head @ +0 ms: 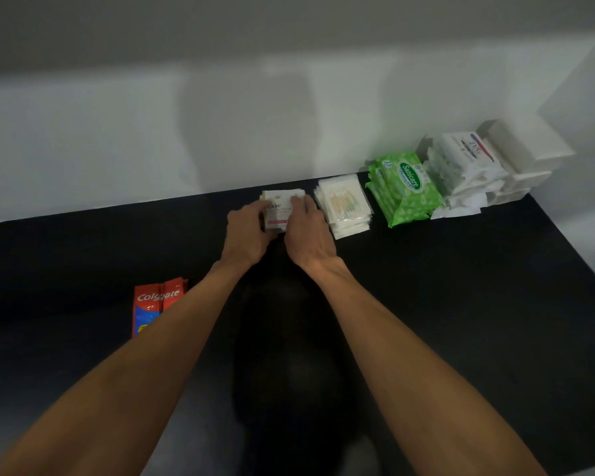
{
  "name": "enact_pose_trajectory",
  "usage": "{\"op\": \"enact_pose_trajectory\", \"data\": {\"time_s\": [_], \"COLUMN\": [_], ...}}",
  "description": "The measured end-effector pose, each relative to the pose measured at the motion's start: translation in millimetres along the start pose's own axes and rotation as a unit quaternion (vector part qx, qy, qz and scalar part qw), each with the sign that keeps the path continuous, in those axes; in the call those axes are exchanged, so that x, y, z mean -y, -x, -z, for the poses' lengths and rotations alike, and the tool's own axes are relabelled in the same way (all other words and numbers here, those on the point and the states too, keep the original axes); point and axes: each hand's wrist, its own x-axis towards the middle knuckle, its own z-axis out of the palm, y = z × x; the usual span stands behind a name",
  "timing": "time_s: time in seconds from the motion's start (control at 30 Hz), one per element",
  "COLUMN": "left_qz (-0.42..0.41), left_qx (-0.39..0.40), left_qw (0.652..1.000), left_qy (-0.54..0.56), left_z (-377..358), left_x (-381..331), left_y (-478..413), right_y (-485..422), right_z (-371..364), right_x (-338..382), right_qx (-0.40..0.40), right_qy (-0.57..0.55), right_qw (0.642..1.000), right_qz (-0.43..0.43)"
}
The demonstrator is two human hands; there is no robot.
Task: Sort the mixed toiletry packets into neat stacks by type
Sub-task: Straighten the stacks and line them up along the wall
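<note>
The stack of Dove packets (278, 209) is gripped from both sides, with the left hand (246, 231) curled round one edge and the right hand (306, 231) round the other. Cotton swab packets (346, 204) are stacked just right of the grip. Colgate packets (157, 304) are seen well to its left.

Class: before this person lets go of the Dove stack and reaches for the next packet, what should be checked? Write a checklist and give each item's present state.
1. Left hand and right hand both hold the Dove stack: ok.
2. Dove stack edges squared: cannot tell, the hands cover them.
3. Swab stack stands apart from the Dove stack: ok.
4. Sanicare stack holds one type: ok.
5. White pile beside the boxes is neat: not ok, it is jumbled.
6. Colgate packets are in the row: not ok, they lie apart and overlap askew.
</note>
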Motion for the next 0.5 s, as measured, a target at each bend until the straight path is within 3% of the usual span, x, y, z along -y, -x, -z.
{"op": "enact_pose_trajectory", "data": {"time_s": [0.23,0.5], "left_qz": [0.015,0.003], "left_qx": [0.01,0.016], "left_qw": [0.999,0.999], "left_qy": [0.047,0.028], "left_z": [5.2,9.2], "left_x": [-7.6,-10.6], "left_y": [8.6,7.2], "right_y": [1.8,4.1], "right_z": [-1.0,-3.3], "right_x": [5.0,13.4], "right_qx": [0.005,-0.003], "right_qy": [0.027,0.035], "right_qw": [1.0,0.999], "right_qz": [-0.004,-0.007]}}
